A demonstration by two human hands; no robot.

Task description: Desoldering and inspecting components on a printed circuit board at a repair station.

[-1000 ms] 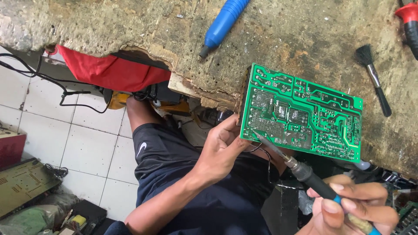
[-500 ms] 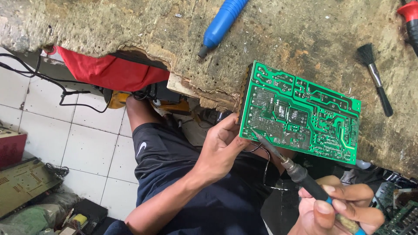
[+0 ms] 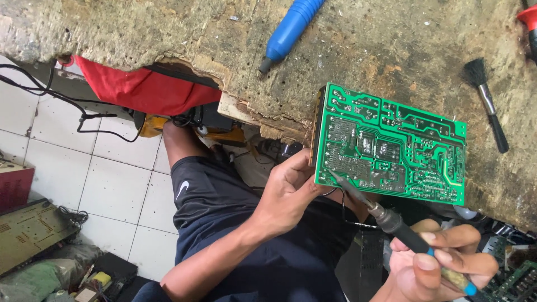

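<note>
Currently I'm gripping the green circuit board (image 3: 391, 145) at the workbench (image 3: 168, 28) edge with my left hand (image 3: 288, 190); right hand (image 3: 442, 268) clenching the soldering iron (image 3: 386, 218), tip touching solder side, needing steadiness.

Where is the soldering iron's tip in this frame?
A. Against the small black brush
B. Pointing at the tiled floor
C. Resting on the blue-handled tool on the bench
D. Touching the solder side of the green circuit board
D: the right hand holds the soldering iron with its tip on the green circuit board, which the left hand steadies at its edge.
</note>
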